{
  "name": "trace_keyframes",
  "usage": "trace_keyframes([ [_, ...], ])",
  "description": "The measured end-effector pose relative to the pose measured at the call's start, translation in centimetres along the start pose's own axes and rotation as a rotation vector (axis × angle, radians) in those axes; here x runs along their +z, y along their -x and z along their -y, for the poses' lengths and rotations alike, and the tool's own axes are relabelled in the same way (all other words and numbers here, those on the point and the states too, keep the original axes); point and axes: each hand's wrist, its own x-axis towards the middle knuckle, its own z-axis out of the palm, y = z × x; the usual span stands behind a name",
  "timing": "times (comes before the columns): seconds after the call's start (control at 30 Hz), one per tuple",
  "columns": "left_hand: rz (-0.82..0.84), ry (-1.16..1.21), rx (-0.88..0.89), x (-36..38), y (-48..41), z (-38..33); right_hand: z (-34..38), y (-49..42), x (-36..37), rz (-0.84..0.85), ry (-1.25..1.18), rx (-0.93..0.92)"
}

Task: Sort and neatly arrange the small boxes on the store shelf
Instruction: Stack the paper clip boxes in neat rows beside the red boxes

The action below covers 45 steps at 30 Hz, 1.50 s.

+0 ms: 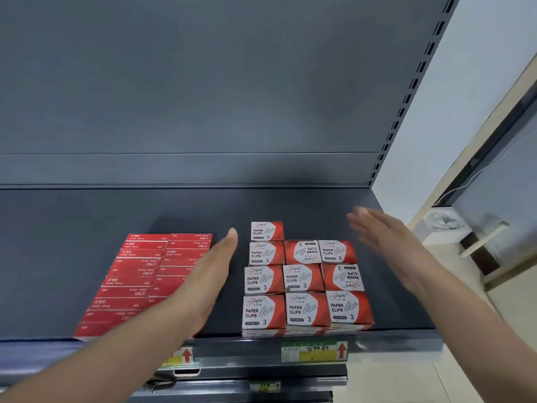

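Observation:
On the dark shelf (174, 210) stand several red-and-white paper clip boxes (303, 279) in a tight block of three columns, with one more box (266, 231) at the back of the left column. To their left lie several flat red staple boxes (139, 271) in two columns. My left hand (209, 274) is flat with straight fingers, held edge-on between the two groups and hiding part of the staple boxes. My right hand (386, 242) is flat and blurred, hovering to the right of the paper clip boxes. Neither hand holds anything.
Price labels with red arrows (313, 351) sit on the shelf's front edge. The shelf's back panel rises behind, with a slotted upright (406, 100) at the right. Beyond it are a pale wall and a door with a lever handle (482, 237).

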Motion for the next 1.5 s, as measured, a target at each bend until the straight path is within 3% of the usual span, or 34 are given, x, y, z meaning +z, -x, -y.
trace_keyframes([
  [0.1, 0.019, 0.046, 0.019, 0.8, 0.8, 2.8, -3.3, 2.8, 1.2, 0.021, -0.244, 0.201],
  [0.2, 0.002, 0.133, -0.020, 2.4, 1.2, 3.1, -3.5, 4.5, 2.7, 0.043, -0.301, 0.333],
  [0.47, -0.003, -0.038, 0.052, 3.4, 2.4, 2.3, -2.7, 6.0, 4.1, 0.061, -0.296, 0.278],
  [0.53, -0.070, -0.204, 0.184, 2.7, 1.7, 0.6, -2.0, 5.3, 3.3, 0.042, -0.118, 0.203],
  [0.6, -0.149, -0.446, 0.408, 1.8, -0.2, -2.5, -0.4, 3.6, 2.3, -0.004, 0.153, 0.002],
  [0.67, -0.073, -0.756, 0.538, 1.4, -2.6, -6.2, 1.7, 1.2, 1.9, 0.112, 0.457, -0.163],
  [0.77, 0.201, -1.004, 0.442, 1.7, -5.8, -9.1, 4.0, -2.1, 3.3, 0.425, 0.833, -0.181],
  [0.87, 0.369, -1.109, 0.314, 2.3, -7.2, -9.3, 4.6, -3.3, 4.6, 0.599, 0.963, -0.109],
  [1.13, 0.414, -1.143, 0.329, 2.3, -7.2, -8.8, 4.5, -2.4, 4.9, 0.640, 0.904, -0.157],
  [1.2, 0.397, -1.151, 0.328, 2.3, -7.2, -8.7, 4.1, -2.4, 4.8, 0.583, 0.896, -0.178],
  [1.33, 0.299, -1.080, 0.336, 2.0, -7.2, -8.2, 2.6, -2.5, 2.9, 0.313, 0.718, -0.104],
  [1.5, 0.385, -1.093, 0.358, 2.3, -6.6, -8.1, 1.4, -1.8, 2.0, 0.350, 0.634, 0.016],
])
